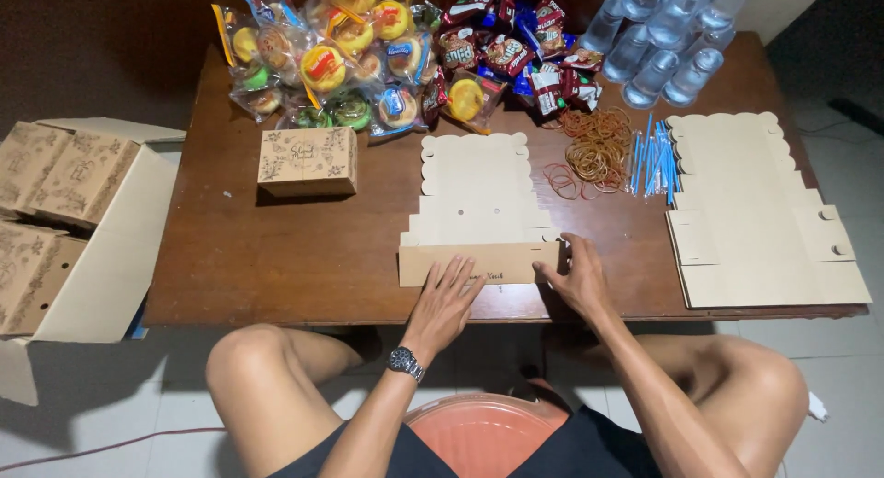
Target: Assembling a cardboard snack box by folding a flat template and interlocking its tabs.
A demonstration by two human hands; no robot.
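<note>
Lower centre: left hand [448, 298], fingers spread flat, and right hand [573, 277], fingers together, press the raised front flap of a flat cardboard box blank [479, 222]; creases want firm, even pressure. Beyond: finished box [308, 161], rubber bands [594, 146], snack packets [368, 50].

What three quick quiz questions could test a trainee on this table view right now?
1. True or false: both hands rest on the flat box blank at the table's near edge.
2. What lies between the rubber bands and the stack of flat blanks? A) blue straws B) spoons C) tape
3. Which hand wears a watch?

Key:
1. True: left hand and right hand press its folded front flap.
2. A, blue straws.
3. The left.
</note>
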